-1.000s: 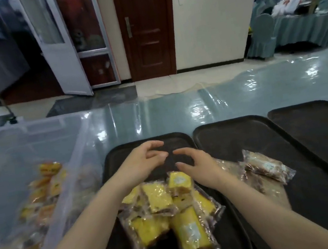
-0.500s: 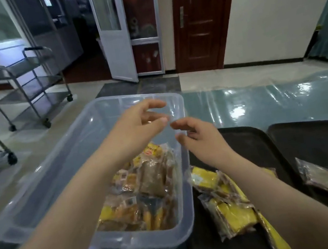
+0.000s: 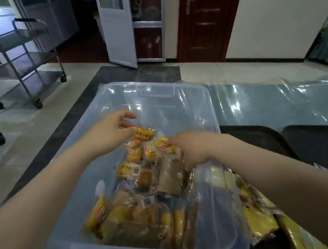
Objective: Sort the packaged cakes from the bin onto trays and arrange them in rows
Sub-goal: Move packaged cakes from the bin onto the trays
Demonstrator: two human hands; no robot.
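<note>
A clear plastic bin [image 3: 209, 103] stands in front of me, holding several packaged cakes [image 3: 143, 212], yellow and brown. My left hand [image 3: 112, 133] reaches into the bin, fingers loosely bent, fingertips touching a small yellow pack [image 3: 145, 134]. My right hand [image 3: 191, 149] is down in the pile; its thumb lies on a yellow-labelled pack [image 3: 162, 144] and its fingers curl round the packs beside a brown cake [image 3: 170, 174]. To the right a dark tray [image 3: 256, 137] holds yellow packaged cakes [image 3: 259, 217], partly hidden by my right forearm.
A second dark tray [image 3: 326, 140] lies further right with a wrapped brown cake at the frame edge. The table wears a shiny blue-green plastic cover [image 3: 274, 101]. Steel trolleys [image 3: 18, 61] stand on the floor at the left, beyond the table.
My view has swung left from the trays to the bin. Both hands have dropped from above the bin into the cake pile, and the right hand has closed on packs.
</note>
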